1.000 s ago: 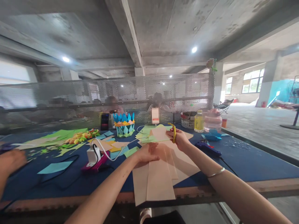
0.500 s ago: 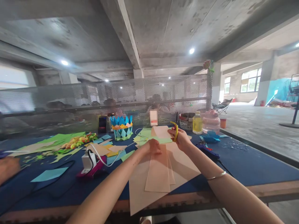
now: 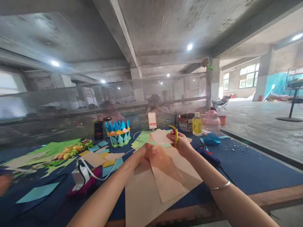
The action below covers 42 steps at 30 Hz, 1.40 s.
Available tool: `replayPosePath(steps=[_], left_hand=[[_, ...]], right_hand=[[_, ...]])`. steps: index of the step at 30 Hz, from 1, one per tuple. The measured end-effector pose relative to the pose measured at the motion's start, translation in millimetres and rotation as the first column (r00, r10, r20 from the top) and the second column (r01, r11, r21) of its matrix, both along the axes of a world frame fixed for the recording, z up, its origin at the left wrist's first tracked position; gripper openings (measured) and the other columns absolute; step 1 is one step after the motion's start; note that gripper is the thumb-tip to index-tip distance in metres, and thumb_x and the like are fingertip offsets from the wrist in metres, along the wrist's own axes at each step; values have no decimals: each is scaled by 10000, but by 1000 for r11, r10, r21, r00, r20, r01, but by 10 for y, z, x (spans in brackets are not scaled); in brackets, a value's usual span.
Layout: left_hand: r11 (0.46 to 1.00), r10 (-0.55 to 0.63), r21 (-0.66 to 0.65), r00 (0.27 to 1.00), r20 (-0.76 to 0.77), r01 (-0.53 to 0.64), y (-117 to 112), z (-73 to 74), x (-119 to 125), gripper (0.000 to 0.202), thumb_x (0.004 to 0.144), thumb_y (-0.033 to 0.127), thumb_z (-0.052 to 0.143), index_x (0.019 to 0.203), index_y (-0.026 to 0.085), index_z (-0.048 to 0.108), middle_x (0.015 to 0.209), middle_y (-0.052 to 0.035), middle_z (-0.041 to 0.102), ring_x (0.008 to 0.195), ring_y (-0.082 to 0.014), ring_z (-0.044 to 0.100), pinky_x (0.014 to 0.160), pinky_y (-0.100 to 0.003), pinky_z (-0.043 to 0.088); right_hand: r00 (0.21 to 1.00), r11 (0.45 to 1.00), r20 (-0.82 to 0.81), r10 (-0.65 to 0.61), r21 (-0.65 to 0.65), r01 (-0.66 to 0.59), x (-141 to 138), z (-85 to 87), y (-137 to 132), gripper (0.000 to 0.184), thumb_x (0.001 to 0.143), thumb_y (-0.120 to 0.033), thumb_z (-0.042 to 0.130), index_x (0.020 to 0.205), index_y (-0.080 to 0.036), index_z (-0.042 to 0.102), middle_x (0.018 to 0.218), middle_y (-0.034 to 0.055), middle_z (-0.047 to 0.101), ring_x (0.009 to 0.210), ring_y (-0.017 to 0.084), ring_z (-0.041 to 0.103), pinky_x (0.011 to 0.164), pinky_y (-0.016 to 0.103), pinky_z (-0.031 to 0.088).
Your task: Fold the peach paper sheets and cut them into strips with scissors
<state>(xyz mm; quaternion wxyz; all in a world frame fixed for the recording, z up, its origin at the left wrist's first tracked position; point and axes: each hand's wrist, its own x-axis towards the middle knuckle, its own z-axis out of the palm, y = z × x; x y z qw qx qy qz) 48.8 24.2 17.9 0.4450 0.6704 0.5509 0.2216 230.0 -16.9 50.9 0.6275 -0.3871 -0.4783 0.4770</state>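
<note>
Pinching a peach sheet (image 3: 168,184) in the left grip (image 3: 149,151), yellow scissors (image 3: 176,137) in the right grip (image 3: 183,144), risks snagging pale paper (image 3: 159,136) between both by working so close.

One head-worn view looks forward and down from behind the hands (image 3: 184,145), near them, taking in the counter (image 3: 255,171) around them and (wide as it is) the ceiling (image 3: 170,31) above.
</note>
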Motion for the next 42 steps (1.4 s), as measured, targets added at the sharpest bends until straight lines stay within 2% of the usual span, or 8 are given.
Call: replayPosePath(steps=[4, 7, 13, 20, 22, 26, 34, 42], left_hand=[[988, 96, -139, 970, 225, -66, -66, -45, -177, 280, 898, 318, 504, 1098, 134, 571, 1023, -78, 637, 829, -172, 632, 725, -353, 532], [968, 201, -213, 913, 356, -131, -57, -99, -299, 254, 883, 286, 439, 956, 119, 616, 788, -64, 691, 633, -149, 649, 601, -268, 528], [952, 252, -279, 838, 483, -125, -40, -79, -512, 258, 791, 288, 507, 956, 129, 626, 767, -85, 719, 602, -187, 683, 463, -231, 504], [968, 184, -244, 832, 523, -61, -73, 0, -562, 697, 750, 746, 362, 983, 151, 642, 820, -110, 716, 646, -215, 686, 465, -267, 529], [982, 156, -168, 858, 489, -83, -91, -29, -529, 651, 683, 727, 517, 932, 143, 656, 784, -98, 714, 625, -203, 676, 473, -256, 526], [989, 145, -58, 862, 486, -133, -85, -97, -475, 431, 484, 381, 834, 783, 118, 668, 673, -53, 699, 549, -186, 648, 480, -250, 515], [902, 229, 120, 696, 681, -414, -4, 36, -568, 372, 560, 342, 763, 847, 134, 650, 752, -45, 716, 642, -192, 660, 565, -270, 523], [871, 163, 192, 635, 755, -452, -43, -3, -485, 497, 579, 415, 735, 974, 140, 612, 932, -78, 712, 853, -232, 666, 769, -324, 518]], right_hand=[[962, 992, 243, 126, -52, -117, 24, -25, -27, 355, 519, -368, 740, 714, -190, 503, 555, -61, 462, 474, 71, 414, 444, 200, 298], [862, 977, 460, 211, -110, -180, 59, -113, 29, 236, 508, -258, 720, 651, -153, 565, 556, -38, 515, 510, 84, 435, 482, 208, 305], [642, 994, 759, 105, -72, -77, 170, -254, 202, 102, 537, -97, 626, 559, -152, 543, 504, -43, 484, 539, 98, 378, 521, 233, 243], [493, 997, 869, 35, 1, -73, 231, -263, 204, 107, 563, -73, 595, 562, -164, 538, 490, -51, 458, 533, 102, 369, 523, 239, 212], [499, 996, 866, 25, 19, -83, 216, -273, 201, 88, 576, -105, 617, 579, -167, 555, 502, -49, 478, 532, 104, 383, 519, 234, 226], [576, 996, 815, -72, 94, -8, 192, -270, 237, 143, 607, -255, 686, 647, -176, 574, 557, -37, 515, 547, 117, 416, 516, 231, 268], [794, 966, 549, -259, 165, 201, 245, -213, 338, 405, 606, -406, 734, 877, -172, 544, 794, 18, 609, 698, 164, 553, 606, 253, 423], [911, 975, 351, -215, 136, 178, 138, -235, 271, 480, 552, -484, 744, 816, -208, 455, 668, -37, 518, 620, 143, 544, 589, 257, 461]])
